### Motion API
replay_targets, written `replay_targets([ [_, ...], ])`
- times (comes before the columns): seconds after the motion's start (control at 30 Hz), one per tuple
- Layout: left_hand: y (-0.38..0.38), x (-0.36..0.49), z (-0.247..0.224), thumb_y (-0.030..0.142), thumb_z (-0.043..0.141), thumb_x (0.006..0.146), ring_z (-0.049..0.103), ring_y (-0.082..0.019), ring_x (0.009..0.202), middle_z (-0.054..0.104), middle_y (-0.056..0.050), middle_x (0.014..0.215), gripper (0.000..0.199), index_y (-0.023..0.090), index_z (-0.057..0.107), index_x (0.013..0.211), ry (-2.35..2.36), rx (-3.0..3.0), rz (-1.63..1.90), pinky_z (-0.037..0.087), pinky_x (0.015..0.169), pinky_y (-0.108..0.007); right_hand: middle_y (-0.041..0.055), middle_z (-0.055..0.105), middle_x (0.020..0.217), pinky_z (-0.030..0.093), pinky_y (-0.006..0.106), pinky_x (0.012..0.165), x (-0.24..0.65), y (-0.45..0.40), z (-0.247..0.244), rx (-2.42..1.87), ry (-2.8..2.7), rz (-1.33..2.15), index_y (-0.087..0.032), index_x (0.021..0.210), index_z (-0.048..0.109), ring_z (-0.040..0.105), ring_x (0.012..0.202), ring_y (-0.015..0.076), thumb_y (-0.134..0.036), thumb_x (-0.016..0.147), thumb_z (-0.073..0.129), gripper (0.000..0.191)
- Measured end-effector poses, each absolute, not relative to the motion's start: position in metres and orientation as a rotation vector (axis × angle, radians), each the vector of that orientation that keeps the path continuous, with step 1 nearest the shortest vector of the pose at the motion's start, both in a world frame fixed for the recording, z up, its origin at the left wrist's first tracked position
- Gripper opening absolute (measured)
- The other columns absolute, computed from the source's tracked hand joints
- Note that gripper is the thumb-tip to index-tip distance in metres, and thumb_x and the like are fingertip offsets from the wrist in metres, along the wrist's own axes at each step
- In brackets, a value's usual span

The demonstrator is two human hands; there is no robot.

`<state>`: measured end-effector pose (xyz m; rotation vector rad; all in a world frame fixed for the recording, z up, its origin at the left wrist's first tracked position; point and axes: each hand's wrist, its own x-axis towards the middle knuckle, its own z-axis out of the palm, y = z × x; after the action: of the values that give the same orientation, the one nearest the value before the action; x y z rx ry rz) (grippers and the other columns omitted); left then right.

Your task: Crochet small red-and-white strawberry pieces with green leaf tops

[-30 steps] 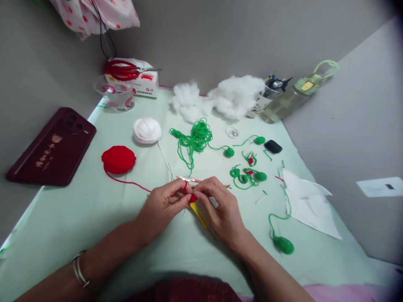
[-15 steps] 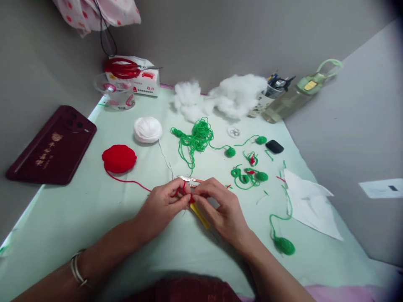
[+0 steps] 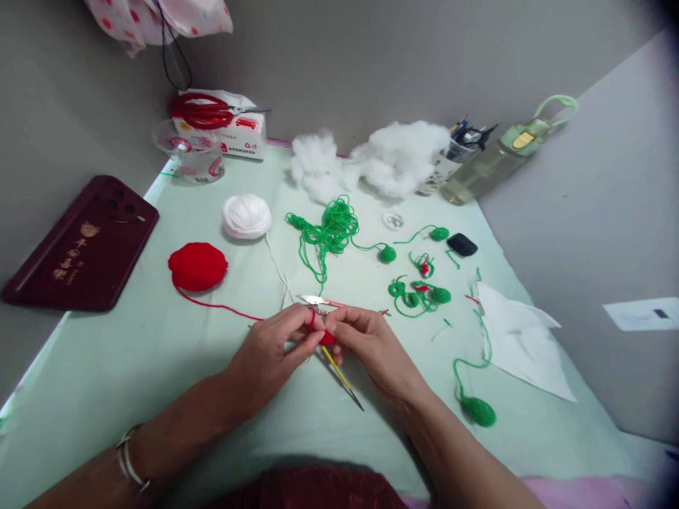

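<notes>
Close together over the middle of the table, both hands pinch a small red crochet piece (image 3: 327,339). My left hand (image 3: 276,346) is closed on its left side, with a loop of red yarn (image 3: 312,318) around a finger. My right hand (image 3: 379,350) has thumb and fingertips closed on the right side of it. A yellow crochet hook (image 3: 335,366) sticks out below the piece, slanting down to the right to its metal end. From a red yarn ball (image 3: 198,267), a strand runs to my left hand. Just beyond my fingers lie small scissors (image 3: 312,300), partly hidden.
A white yarn ball (image 3: 247,216), a green yarn tangle (image 3: 338,226) and white stuffing (image 3: 400,159) lie farther back. Several green crochet pieces (image 3: 478,411) are at right, near a white tissue (image 3: 523,339). A phone (image 3: 85,244) is at left, a bottle (image 3: 485,170) back right.
My right hand has shifted slightly left and its fingers have closed in on the red piece. More of the yellow hook now shows, including its metal end. The camera view has moved slightly.
</notes>
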<state>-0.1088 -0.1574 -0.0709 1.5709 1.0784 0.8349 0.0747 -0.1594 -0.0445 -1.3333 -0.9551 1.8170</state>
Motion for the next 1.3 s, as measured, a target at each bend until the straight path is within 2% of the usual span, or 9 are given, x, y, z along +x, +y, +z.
replay_targets([
  [0.17, -0.158, -0.108, -0.070, 0.025, 0.064, 0.095, 0.076, -0.014, 0.074, 0.073, 0.002, 0.083, 0.009, 0.022, 0.063, 0.086, 1.100, 1.557, 0.879, 0.056, 0.070, -0.022, -0.0031, 0.059, 0.058, 0.036, 0.027, 0.061, 0.073, -0.161, -0.046, -1.353, -0.971, 1.780, -0.017, 0.075, 0.071, 0.049, 0.055, 0.0098, -0.047, 0.082, 0.079, 0.032],
  [0.33, -0.159, -0.106, -0.067, 0.021, 0.066, 0.094, 0.077, -0.013, 0.079, 0.077, 0.002, 0.088, 0.004, 0.022, 0.070, 0.095, 1.066, 1.521, 0.932, 0.059, 0.074, -0.019, -0.0023, 0.060, 0.056, 0.037, 0.027, 0.062, 0.074, -0.164, -0.049, -1.343, -0.996, 1.741, -0.016, 0.074, 0.071, 0.050, 0.054, 0.0100, -0.051, 0.081, 0.082, 0.037],
  [0.47, -0.160, -0.105, -0.064, 0.018, 0.067, 0.092, 0.076, -0.012, 0.078, 0.078, 0.001, 0.087, 0.009, 0.021, 0.074, 0.088, 1.086, 1.487, 0.995, 0.060, 0.073, -0.019, -0.0034, 0.061, 0.054, 0.041, 0.027, 0.059, 0.069, -0.167, -0.049, -1.340, -0.929, 1.667, -0.019, 0.075, 0.067, 0.051, 0.052, 0.0109, -0.052, 0.079, 0.085, 0.038],
  [0.6, -0.159, -0.103, -0.062, 0.017, 0.069, 0.089, 0.077, -0.012, 0.070, 0.078, 0.003, 0.079, 0.007, 0.021, 0.071, 0.085, 1.080, 1.342, 0.955, 0.060, 0.068, -0.019, -0.0044, 0.062, 0.054, 0.044, 0.026, 0.057, 0.065, -0.169, -0.049, -1.319, -0.937, 1.633, -0.021, 0.078, 0.063, 0.054, 0.050, 0.0116, -0.053, 0.081, 0.084, 0.038],
  [0.77, -0.157, -0.103, -0.061, 0.022, 0.066, 0.091, 0.074, -0.013, 0.067, 0.075, 0.004, 0.073, 0.007, 0.022, 0.067, 0.084, 1.020, 1.223, 0.864, 0.060, 0.069, -0.022, -0.0032, 0.063, 0.058, 0.049, 0.028, 0.064, 0.068, -0.168, -0.046, -1.290, -1.040, 1.636, -0.021, 0.079, 0.063, 0.059, 0.057, 0.0129, -0.059, 0.088, 0.075, 0.041],
  [0.93, -0.152, -0.104, -0.059, 0.025, 0.073, 0.082, 0.067, -0.013, 0.067, 0.069, 0.003, 0.077, 0.009, 0.021, 0.065, 0.080, 1.113, 1.124, 0.843, 0.057, 0.065, -0.024, -0.0024, 0.065, 0.071, 0.048, 0.027, 0.064, 0.071, -0.167, -0.040, -1.331, -1.084, 1.643, -0.021, 0.086, 0.068, 0.057, 0.065, 0.0123, -0.050, 0.074, 0.089, 0.038],
  [1.03, -0.149, -0.106, -0.058, 0.027, 0.074, 0.083, 0.065, -0.014, 0.072, 0.066, 0.002, 0.077, 0.014, 0.021, 0.063, 0.076, 1.015, 0.975, 0.760, 0.057, 0.071, -0.025, -0.0015, 0.065, 0.073, 0.048, 0.027, 0.064, 0.071, -0.169, -0.040, -1.362, -1.183, 1.537, -0.021, 0.087, 0.069, 0.057, 0.066, 0.0128, -0.042, 0.082, 0.082, 0.025],
  [1.17, -0.145, -0.110, -0.059, 0.032, 0.074, 0.087, 0.064, -0.014, 0.082, 0.065, 0.001, 0.084, 0.018, 0.020, 0.067, 0.077, 0.899, 0.869, 0.675, 0.055, 0.081, -0.026, 0.0012, 0.070, 0.086, 0.052, 0.028, 0.071, 0.071, -0.173, -0.046, -1.367, -1.402, 1.223, -0.022, 0.091, 0.071, 0.062, 0.072, 0.0131, -0.024, 0.089, 0.073, 0.004],
  [1.3, -0.144, -0.111, -0.061, 0.034, 0.076, 0.088, 0.064, -0.015, 0.088, 0.066, 0.000, 0.089, 0.018, 0.019, 0.071, 0.080, 0.883, 0.847, 0.673, 0.055, 0.086, -0.027, 0.0024, 0.069, 0.089, 0.055, 0.028, 0.071, 0.073, -0.175, -0.051, -1.356, -1.519, 1.016, -0.023, 0.087, 0.070, 0.066, 0.079, 0.0150, -0.018, 0.091, 0.069, 0.006],
])
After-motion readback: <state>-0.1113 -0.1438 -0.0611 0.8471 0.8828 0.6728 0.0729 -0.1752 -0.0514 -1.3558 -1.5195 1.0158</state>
